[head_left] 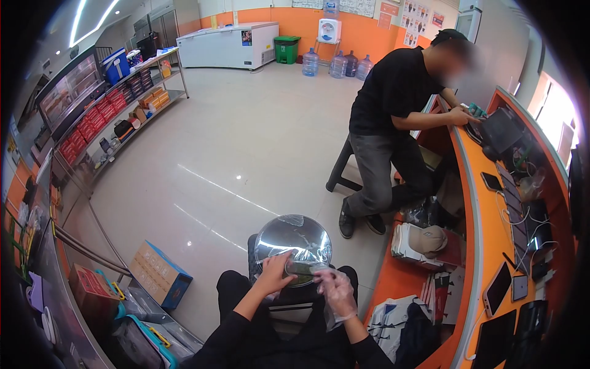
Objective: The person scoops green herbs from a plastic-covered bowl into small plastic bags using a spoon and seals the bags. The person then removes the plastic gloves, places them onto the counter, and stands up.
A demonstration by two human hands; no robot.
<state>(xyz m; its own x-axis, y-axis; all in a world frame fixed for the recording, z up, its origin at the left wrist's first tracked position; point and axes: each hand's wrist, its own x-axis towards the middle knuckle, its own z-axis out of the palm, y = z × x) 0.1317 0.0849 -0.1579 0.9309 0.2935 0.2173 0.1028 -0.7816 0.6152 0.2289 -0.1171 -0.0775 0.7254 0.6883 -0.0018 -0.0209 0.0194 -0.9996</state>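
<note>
A round, shiny metal bowl (294, 237) sits between my knees on a dark stool, with clear plastic film (298, 222) stretched over part of its top. At the bowl's near left rim, my bare left hand (273, 277) has its fingers and thumb closed on the film. My right hand (337, 290), in a loose clear plastic glove, is at the near right rim with its fingers bent together on the film's edge. Between the hands, something greenish shows inside the bowl; I cannot make out what it is.
A co-worker (393, 104) in black sits at an orange counter (476, 184) holding phones and cables. A cardboard box (157, 273) stands on the floor at left. Shelves (141, 111) with red packages line the left, and a white chest freezer (227, 46) stands behind.
</note>
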